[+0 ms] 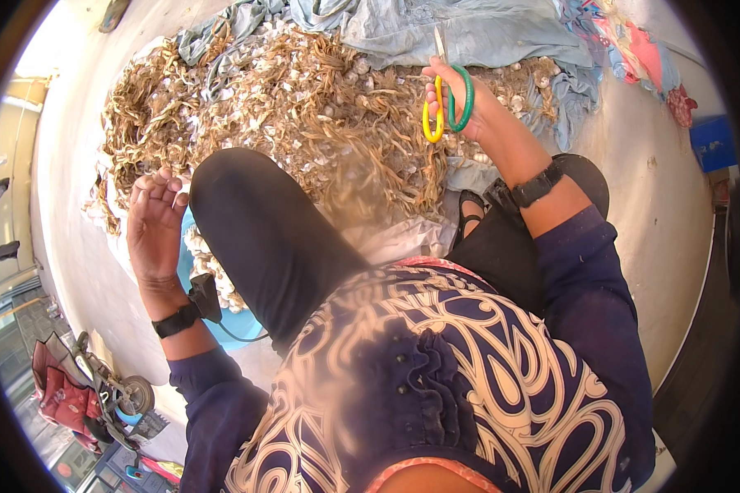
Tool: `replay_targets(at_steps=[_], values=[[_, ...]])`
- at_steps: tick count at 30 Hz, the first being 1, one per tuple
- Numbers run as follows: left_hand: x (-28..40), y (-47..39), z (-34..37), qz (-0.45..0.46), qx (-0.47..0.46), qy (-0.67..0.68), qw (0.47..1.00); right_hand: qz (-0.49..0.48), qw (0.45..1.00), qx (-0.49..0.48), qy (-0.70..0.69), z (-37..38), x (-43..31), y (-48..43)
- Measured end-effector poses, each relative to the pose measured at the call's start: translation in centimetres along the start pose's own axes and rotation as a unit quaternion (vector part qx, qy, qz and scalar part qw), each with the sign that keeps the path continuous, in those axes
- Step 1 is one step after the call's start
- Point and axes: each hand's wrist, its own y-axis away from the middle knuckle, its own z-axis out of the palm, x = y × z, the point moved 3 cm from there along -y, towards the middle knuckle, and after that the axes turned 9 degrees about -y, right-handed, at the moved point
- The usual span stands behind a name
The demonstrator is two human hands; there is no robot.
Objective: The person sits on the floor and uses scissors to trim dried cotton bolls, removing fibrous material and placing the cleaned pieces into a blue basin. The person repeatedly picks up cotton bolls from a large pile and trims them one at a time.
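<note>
My right hand [484, 108] is raised over the right part of the heap, holding a pair of scissors [470, 98] with one yellow and one green handle. The blades point away from me and look nearly closed. On the left, my left hand [154, 231] is held up palm towards me, fingers slightly bent and apart, with nothing in it. Just beside it, partly hidden by my knee, a light blue plastic basin [246, 336] contains trimmed garlic bulbs [213, 265]. A wide heap of garlic with dry brown stalks [271, 105] spreads before my knees.
Pale blue cloth [468, 28] borders the heap's far side. White plastic sheeting [401, 240] lies between my legs. Coloured fabric [644, 55] and a blue box [715, 145] are at right. A two-wheeled vehicle [135, 394] with a red quilted cover [68, 400] stands lower left.
</note>
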Motion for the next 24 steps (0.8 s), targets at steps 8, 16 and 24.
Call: replay_targets(at_steps=[8, 16, 24], values=[[6.6, 4.7, 24.8, 0.086, -0.463, 0.096, 0.877, 0.004, 1.0, 0.001, 0.017, -0.5, 0.3, -0.4], [5.3, 5.4, 30.9, 0.123, -0.337, 0.094, 0.929, -0.001, 1.0, -0.017, 0.013, -1.4, 0.0, -0.1], [5.3, 2.1, 30.8, 0.049, -0.463, 0.147, 0.873, 0.023, 1.0, -0.006, -0.005, -1.9, -0.3, 0.4]])
